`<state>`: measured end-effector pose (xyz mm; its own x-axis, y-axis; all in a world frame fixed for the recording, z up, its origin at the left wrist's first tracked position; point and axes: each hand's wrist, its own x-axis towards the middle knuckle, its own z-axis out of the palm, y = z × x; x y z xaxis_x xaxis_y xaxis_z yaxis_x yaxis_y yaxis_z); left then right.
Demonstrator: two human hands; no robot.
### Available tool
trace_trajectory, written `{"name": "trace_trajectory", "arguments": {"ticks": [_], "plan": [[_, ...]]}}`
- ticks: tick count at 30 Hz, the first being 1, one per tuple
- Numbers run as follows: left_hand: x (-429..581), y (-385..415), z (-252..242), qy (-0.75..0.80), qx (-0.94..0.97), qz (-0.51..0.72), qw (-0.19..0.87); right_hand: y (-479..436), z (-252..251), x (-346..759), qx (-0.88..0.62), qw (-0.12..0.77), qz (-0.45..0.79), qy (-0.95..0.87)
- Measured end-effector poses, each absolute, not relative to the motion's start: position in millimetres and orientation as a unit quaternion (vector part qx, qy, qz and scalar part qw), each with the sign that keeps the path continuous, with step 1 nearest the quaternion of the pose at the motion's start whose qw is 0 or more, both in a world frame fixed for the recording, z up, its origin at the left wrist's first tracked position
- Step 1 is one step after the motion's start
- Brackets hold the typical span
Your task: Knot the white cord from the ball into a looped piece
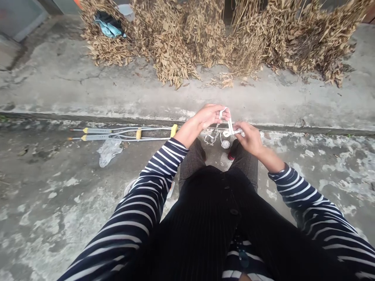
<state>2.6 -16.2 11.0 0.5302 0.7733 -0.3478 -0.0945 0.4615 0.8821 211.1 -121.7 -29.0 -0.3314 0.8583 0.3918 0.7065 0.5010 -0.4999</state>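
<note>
One white cord (230, 127): held up between the two hands, in a narrow folded loop, above the knees.
Left hand (210, 116): fingers nearly closed, holding the upper part of the cord.
Right hand (249, 138): fingers curled, pinching the cord near its folded part.
Loose cord (211, 138): loops hang low, just under the hands.
Small round coil (225, 144): white, below the hands; I cannot tell if it joins the cord.
Knees (191, 160): grey trousers, with a red-and-dark shoe (231, 156) between them.
Ground, left: two metal crutches (123, 133) with yellow parts lie side by side, a clear plastic bag (109, 152) just below them.
Ahead: a concrete step (88, 93), with dry leafy branches (175, 39) and a blue cloth (108, 27) on them.
</note>
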Motion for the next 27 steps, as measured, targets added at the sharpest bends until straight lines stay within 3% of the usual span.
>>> {"name": "trace_trajectory", "arguments": {"ticks": [4,6,9,17,27], "plan": [[6,7,-1,0.44,0.513,0.219,0.704,-125,-21,208,-0.452,0.366,0.206,-0.787],[6,15,-8,0.486,0.599,0.198,0.605,-124,-22,206,-0.465,0.399,0.254,-0.748],[5,10,-20,0.487,0.685,0.265,0.473,-120,-24,201,-0.498,0.443,0.331,-0.668],[8,-73,-47,0.335,0.556,0.347,0.677,-106,-10,199,-0.479,0.488,0.522,-0.51],[24,-69,-48,0.401,0.592,0.369,0.593,-105,9,195,-0.482,0.499,0.525,-0.492]]}}
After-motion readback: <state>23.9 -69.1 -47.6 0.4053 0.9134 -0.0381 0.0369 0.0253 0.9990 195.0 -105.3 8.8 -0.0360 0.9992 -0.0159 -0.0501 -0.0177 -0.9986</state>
